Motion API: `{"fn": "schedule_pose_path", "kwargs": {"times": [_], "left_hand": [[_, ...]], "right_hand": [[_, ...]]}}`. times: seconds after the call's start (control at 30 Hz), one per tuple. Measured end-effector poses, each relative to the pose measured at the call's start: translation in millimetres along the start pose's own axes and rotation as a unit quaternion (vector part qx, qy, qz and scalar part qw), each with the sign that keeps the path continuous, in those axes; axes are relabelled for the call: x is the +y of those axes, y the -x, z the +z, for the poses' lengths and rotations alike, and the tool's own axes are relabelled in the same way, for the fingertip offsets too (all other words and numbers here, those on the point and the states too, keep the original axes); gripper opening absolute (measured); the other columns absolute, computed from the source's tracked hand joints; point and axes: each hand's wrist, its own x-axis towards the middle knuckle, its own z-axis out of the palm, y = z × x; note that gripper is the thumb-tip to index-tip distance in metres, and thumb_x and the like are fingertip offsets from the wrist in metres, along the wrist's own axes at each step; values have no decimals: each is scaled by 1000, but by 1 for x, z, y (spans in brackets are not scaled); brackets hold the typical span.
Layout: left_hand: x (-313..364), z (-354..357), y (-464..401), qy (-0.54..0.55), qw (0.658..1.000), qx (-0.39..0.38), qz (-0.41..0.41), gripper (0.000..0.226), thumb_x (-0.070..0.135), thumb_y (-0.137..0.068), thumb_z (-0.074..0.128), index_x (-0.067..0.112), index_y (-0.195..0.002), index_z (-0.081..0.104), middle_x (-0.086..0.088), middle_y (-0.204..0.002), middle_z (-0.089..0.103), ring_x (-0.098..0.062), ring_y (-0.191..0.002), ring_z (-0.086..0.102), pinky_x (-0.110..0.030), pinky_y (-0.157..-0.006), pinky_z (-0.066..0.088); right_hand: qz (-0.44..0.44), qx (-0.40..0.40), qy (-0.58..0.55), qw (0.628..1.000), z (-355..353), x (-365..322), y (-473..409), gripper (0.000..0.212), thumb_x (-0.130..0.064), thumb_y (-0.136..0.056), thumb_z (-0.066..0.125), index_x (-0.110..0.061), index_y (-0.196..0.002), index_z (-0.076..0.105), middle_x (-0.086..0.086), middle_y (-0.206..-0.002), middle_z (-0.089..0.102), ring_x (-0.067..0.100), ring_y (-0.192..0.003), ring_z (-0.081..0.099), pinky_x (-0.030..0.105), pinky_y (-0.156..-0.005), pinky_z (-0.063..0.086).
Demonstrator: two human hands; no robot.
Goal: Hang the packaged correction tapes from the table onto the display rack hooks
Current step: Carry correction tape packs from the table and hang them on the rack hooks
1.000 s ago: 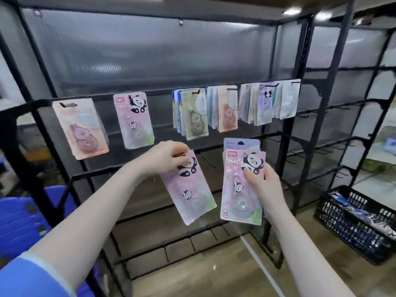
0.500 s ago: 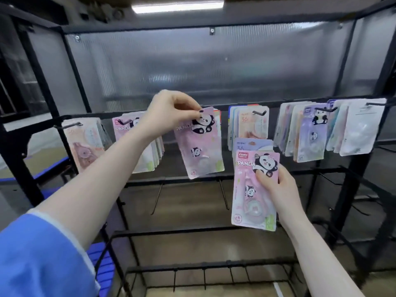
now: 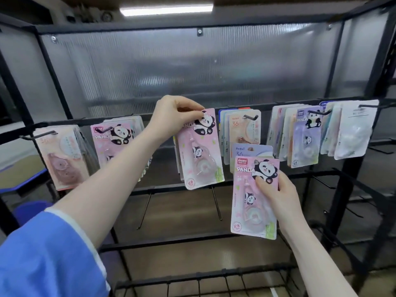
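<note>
Head view: the left hand (image 3: pixel 171 116) pinches a pink panda pack (image 3: pixel 200 150) by its top corner at the upper rail (image 3: pixel 265 106) (hook hidden); level the hang hole and slide straight on. The right hand (image 3: pixel 276 194) grips the spare packs (image 3: pixel 255 196) below.

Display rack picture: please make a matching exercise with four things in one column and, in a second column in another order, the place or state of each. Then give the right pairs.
Things
1. pink panda pack in the left hand
2. pink panda pack in the right hand
3. purple panda pack
4. white pack

Place or state
A. hangs farthest right on the top rail
B. held low, below the top row, off any hook
C. pinched at its top edge, raised to the top rail
D. hangs on a hook, just left of the white pack

Pairs: 1-C, 2-B, 3-D, 4-A
</note>
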Motion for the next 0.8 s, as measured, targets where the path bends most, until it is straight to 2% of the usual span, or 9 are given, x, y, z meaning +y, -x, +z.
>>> {"fn": "schedule_pose_path", "kwargs": {"times": [0.13,0.2,0.3,0.4,0.5,0.6,0.7,0.8], "left_hand": [[-12,5,8,33,999,21,24,18,11,-83,73,24,-96,74,14,-81,68,9,-72,62,-11,-75,48],[-18,8,10,13,998,29,60,18,9,-88,68,20,-101,74,13,-83,65,12,-75,58,-7,-74,42],[-26,12,15,-8,995,27,99,23,6,-95,56,10,-111,71,2,-97,66,8,-90,56,-7,-83,39],[-35,15,21,-7,994,24,103,30,0,-96,48,7,-117,68,-2,-106,64,4,-98,54,-6,-88,36],[-44,17,20,-9,994,34,104,28,0,-92,53,8,-112,70,3,-101,61,6,-94,53,-5,-85,37],[-49,17,15,-33,993,92,68,16,5,-88,64,9,-100,74,3,-93,61,3,-82,53,-3,-76,37],[-52,22,11,-88,986,128,65,11,11,-85,68,10,-95,73,-3,-94,68,-14,-86,58,-17,-76,39],[-55,29,7,-124,977,165,49,9,17,-83,69,15,-90,74,-3,-95,70,-26,-94,59,-19,-76,27]], "right_hand": [[5,5,-9,1000,3,2,4,22,-7,-88,62,-27,-96,65,-14,-92,72,6,-91,65,26,-77,49],[10,9,-11,1000,5,2,6,20,-7,-87,62,-25,-95,65,-11,-91,72,8,-91,66,29,-79,50],[12,9,-12,1000,7,4,10,20,-7,-87,62,-25,-94,65,-14,-88,72,3,-86,66,25,-75,48],[13,13,-4,1000,9,5,14,19,-7,-88,62,-25,-95,65,-12,-91,72,7,-90,66,27,-77,48],[12,18,3,1000,9,5,19,17,-7,-88,62,-21,-96,66,-10,-90,72,7,-88,66,25,-75,49],[13,24,11,1000,7,6,24,16,-7,-88,62,-21,-94,66,-13,-86,72,3,-82,66,17,-67,49],[24,32,19,999,5,9,31,14,-8,-88,62,-19,-97,65,-11,-87,73,2,-80,66,12,-61,49],[36,43,26,998,0,13,41,13,-8,-89,62,-18,-97,65,-10,-88,73,2,-78,67,13,-60,50]]}}
